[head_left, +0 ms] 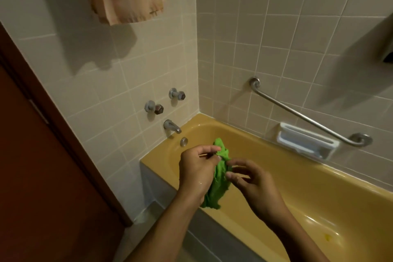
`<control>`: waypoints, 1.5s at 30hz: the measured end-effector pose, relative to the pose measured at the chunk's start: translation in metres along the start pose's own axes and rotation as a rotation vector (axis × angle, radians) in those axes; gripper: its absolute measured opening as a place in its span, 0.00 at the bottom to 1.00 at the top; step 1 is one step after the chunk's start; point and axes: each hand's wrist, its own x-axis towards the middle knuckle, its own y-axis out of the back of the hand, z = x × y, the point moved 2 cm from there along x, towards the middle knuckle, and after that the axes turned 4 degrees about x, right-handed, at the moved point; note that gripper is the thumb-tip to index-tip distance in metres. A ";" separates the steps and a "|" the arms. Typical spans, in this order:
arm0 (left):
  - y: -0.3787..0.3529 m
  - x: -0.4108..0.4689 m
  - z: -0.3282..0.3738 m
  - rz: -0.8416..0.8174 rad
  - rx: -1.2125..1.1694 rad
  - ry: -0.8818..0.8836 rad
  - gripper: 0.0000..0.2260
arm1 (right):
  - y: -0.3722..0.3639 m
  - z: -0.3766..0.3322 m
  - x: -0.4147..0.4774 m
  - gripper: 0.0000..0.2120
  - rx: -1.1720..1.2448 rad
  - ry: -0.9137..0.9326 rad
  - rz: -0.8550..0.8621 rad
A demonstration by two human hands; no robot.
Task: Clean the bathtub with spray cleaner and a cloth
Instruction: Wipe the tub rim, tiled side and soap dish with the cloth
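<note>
**Holding a Green Cloth Over the Bathtub**

A person's left hand (197, 168) pinched a crumpled green cloth (221, 183) near its top between thumb and forefinger, the forearm reaching in from the outer side of the mustard-yellow bathtub (319, 168). The right hand (253, 183) hovered just beside the cloth, its fingers loosely curved and their tips at the fabric's edge; whether they gripped it could not be told. Both hands were raised above the bathtub's near rim, close to its tap end.

The basin lay open beyond the hands, stretching away from the tap end. A chrome spout (172, 126) and two tap handles (158, 109) stood out from the tiled wall above the bathtub's end. A metal grab rail (308, 119) and a white soap dish (306, 142) were fixed to the wall along the bathtub's far side.

The cloth hung as a bunched, wrinkled strip, its lower end dangling in front of the bathtub's near rim.
</note>
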 end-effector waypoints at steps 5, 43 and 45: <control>-0.008 -0.012 -0.005 -0.019 0.058 -0.079 0.10 | 0.004 0.015 0.000 0.09 -0.102 -0.051 0.168; -0.099 0.120 0.000 -0.870 0.480 -0.727 0.09 | 0.091 0.025 0.020 0.15 -0.648 -0.295 0.517; -0.112 0.108 -0.004 -0.961 0.464 -0.731 0.08 | 0.095 0.025 -0.002 0.15 -0.654 -0.345 0.567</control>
